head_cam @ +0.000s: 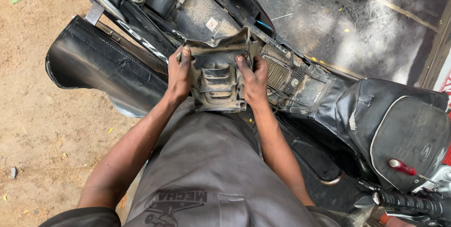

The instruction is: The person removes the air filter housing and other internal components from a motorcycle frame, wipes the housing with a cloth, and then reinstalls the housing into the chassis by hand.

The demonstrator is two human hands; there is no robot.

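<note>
Gripping it by its 2 side edges, the dusty grey moulded plastic cover (217,74) is held by the left hand (179,74) and the right hand (254,79) over the stripped black motorcycle frame (206,6). If it were tilted, its edge could be caught on the ribbed air filter (276,72) just beside it.

Bright daylight, dappled leaf shadows on pavement; sharp focus, slight wide-angle edge distortion
</note>
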